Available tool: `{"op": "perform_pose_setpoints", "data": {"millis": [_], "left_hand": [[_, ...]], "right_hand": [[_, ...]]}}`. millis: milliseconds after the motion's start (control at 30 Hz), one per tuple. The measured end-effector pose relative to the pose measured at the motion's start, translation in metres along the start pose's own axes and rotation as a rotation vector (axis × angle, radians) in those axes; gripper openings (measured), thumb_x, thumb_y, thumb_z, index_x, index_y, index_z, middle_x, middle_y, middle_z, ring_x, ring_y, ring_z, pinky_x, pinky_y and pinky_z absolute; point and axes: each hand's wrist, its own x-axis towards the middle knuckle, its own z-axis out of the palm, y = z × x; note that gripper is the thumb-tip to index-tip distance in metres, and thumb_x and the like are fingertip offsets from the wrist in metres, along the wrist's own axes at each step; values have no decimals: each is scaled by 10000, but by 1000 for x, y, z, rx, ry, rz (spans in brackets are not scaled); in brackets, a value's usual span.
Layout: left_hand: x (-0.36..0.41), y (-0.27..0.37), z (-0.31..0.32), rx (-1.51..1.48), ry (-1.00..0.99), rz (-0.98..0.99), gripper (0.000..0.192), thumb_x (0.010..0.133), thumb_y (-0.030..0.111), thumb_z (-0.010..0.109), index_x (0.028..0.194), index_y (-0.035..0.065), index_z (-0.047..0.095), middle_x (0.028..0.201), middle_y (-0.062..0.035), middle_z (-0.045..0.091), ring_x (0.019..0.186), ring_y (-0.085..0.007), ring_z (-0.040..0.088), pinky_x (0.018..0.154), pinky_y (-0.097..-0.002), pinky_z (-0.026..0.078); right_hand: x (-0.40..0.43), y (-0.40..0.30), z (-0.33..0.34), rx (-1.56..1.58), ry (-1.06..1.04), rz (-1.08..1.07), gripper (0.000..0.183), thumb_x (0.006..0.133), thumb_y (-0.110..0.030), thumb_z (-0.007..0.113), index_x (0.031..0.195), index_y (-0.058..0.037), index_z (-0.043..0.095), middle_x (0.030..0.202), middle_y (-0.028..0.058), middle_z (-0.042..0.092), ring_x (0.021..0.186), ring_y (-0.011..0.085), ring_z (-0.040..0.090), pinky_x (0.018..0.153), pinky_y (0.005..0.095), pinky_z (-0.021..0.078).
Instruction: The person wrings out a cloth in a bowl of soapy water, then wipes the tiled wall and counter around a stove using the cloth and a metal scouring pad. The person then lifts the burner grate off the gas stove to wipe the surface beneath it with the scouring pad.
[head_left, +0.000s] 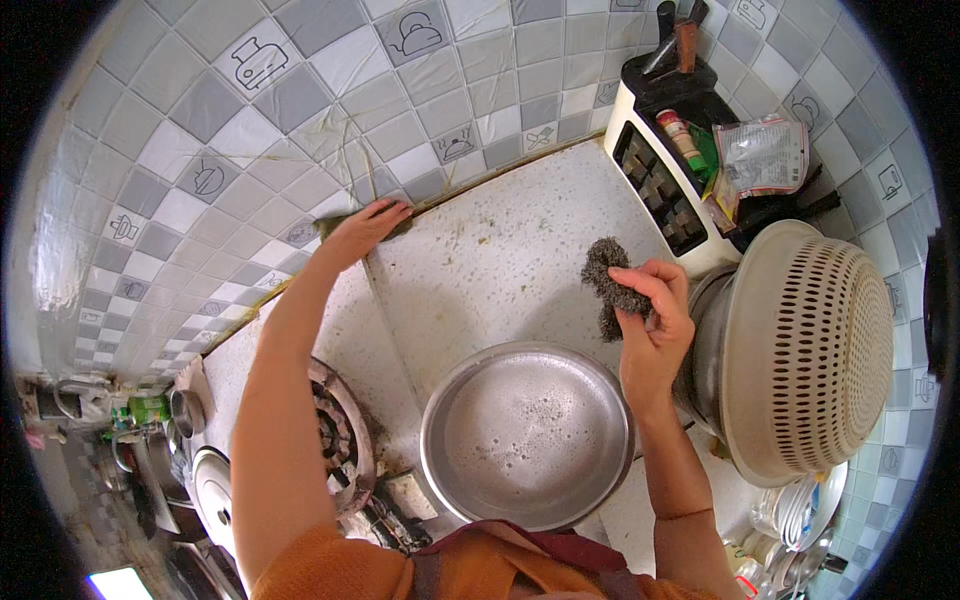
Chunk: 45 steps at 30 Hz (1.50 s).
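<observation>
At the foot of the tiled wall, my left hand (369, 226) presses a dark green cloth (328, 224) into the corner where wall and counter meet. The cloth shows on both sides of the hand; its middle is hidden. My right hand (658, 319) pinches a grey steel wool scourer (609, 279) between thumb and fingers, raised over the speckled white countertop (480, 277). Just below and left of that hand stands a round stainless steel basin (525, 420) holding water with some bubbles. Brownish stains and specks mark the countertop and the wall's lower seam (517, 169).
A white and black knife holder (675, 187) with a spice bottle and packets stands at the back right. A beige plastic colander (810, 352) sits upside down on pots beside my right forearm. A gas burner (349, 442) lies beneath my left arm, near a pot lid (214, 495).
</observation>
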Motion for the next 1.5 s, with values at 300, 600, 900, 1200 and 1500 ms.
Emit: {"op": "perform_pose_setpoints", "data": {"millis": [300, 600, 900, 1200, 1500], "left_hand": [[22, -214, -173, 235, 304, -920, 488, 866, 186, 482, 1345, 97, 508, 1510, -33, 330, 1396, -258, 267, 1142, -479, 203], [234, -239, -211, 6, 651, -431, 494, 841, 157, 532, 1323, 50, 505, 1444, -92, 389, 1355, -304, 308, 1128, -492, 215], [146, -43, -62, 40, 89, -93, 606, 877, 226, 526, 1445, 99, 356, 1547, -27, 249, 1431, -205, 193, 1178, -400, 132], [-84, -164, -97, 27, 322, -581, 559, 838, 197, 551, 1386, 254, 454, 1533, 34, 277, 1402, -220, 270, 1118, -546, 237], [-250, -201, -108, 239, 812, -1646, 432, 928, 283, 544, 1310, 85, 504, 1497, -123, 321, 1373, -393, 269, 1080, -619, 214]], "right_hand": [[29, -22, -13, 162, 138, 25, 351, 688, 127, 569, 978, -29, 688, 1007, 55, 489, 932, 174, 508, 852, 259, 408], [0, -23, -13, 184, 39, 44, 363, 689, 136, 557, 964, -52, 702, 974, 65, 490, 924, 185, 504, 850, 264, 403], [-20, -21, -31, 59, -5, 105, 381, 674, 151, 552, 958, -57, 700, 974, 62, 496, 913, 187, 514, 853, 273, 413], [-19, -32, -12, 140, -114, 65, 355, 659, 108, 569, 971, -14, 685, 1011, 74, 489, 936, 179, 498, 848, 259, 398], [-42, -65, 11, 143, -135, 58, 342, 697, 116, 571, 1008, 7, 663, 1052, 62, 479, 937, 140, 496, 848, 236, 403]]}}
